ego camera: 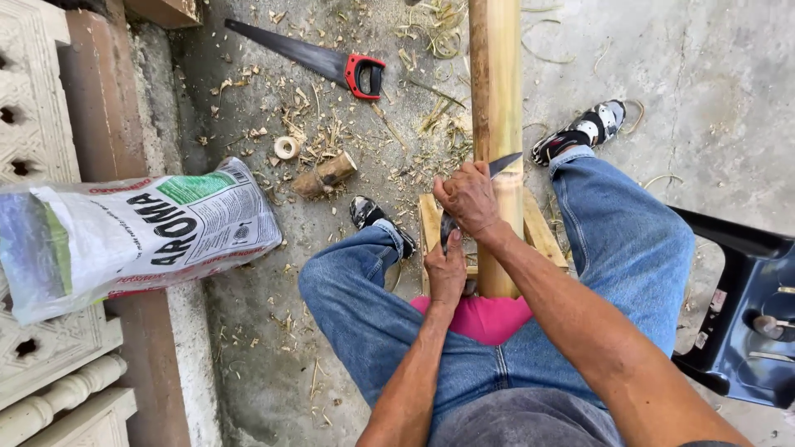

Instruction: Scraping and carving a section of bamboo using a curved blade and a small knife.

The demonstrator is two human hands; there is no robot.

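Observation:
A thick bamboo pole (pixel 495 83) runs away from me between my knees and rests on a small wooden stand (pixel 542 232). A knife (pixel 505 164) lies slantwise against the pole at a node, its blade tip sticking out to the right. My right hand (pixel 469 199) is clenched over the knife just behind the blade. Just below it, my left hand (pixel 447 269) is closed around the knife's dark handle end, beside the pole. A pink cloth (pixel 489 319) lies in my lap under the pole's near end.
A handsaw (pixel 315 58) with a red and black handle lies on the concrete floor ahead. A short bamboo offcut (pixel 325 175), a thin bamboo ring (pixel 287 147) and shavings litter the floor. A printed sack (pixel 141 228) rests on a ledge at left. A dark plastic chair (pixel 745 314) stands at right.

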